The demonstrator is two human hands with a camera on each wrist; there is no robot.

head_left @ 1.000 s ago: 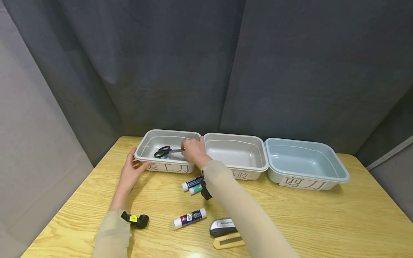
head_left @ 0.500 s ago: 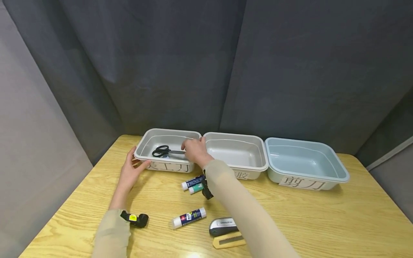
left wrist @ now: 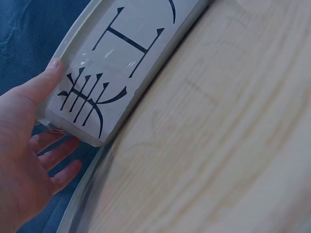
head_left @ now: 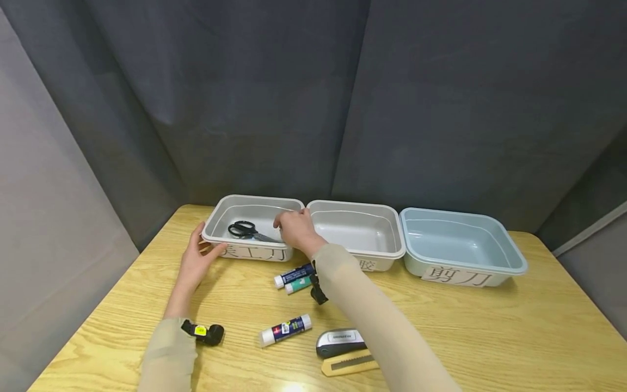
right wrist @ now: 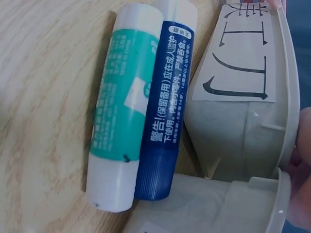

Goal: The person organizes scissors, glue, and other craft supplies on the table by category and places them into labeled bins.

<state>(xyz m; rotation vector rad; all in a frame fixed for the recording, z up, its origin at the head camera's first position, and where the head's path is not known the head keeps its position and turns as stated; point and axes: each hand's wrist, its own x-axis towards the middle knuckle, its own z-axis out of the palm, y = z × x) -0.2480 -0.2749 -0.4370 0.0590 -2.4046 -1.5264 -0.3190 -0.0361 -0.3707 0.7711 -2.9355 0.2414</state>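
Note:
My left hand holds the left end of the left grey bin, thumb at the front rim and fingers round the corner; the left wrist view shows this hand close up. Black-handled scissors lie inside that bin, blades pointing right. My right hand reaches over the bin's right end, its fingers bent down beside the blade tips. The fingertips are hidden, and I cannot tell whether they pinch the blades. Below the right wrist lie a green glue stick and a dark blue glue stick.
The middle grey bin touches the left one, and a light blue bin stands at the right. Nearer on the wooden table lie another glue stick, a silver-black utility knife and a yellow utility knife.
The scissors have slid slightly left in the bin and turned, so their blades now slant toward the bin's front. Both hands have stayed nearly in place.

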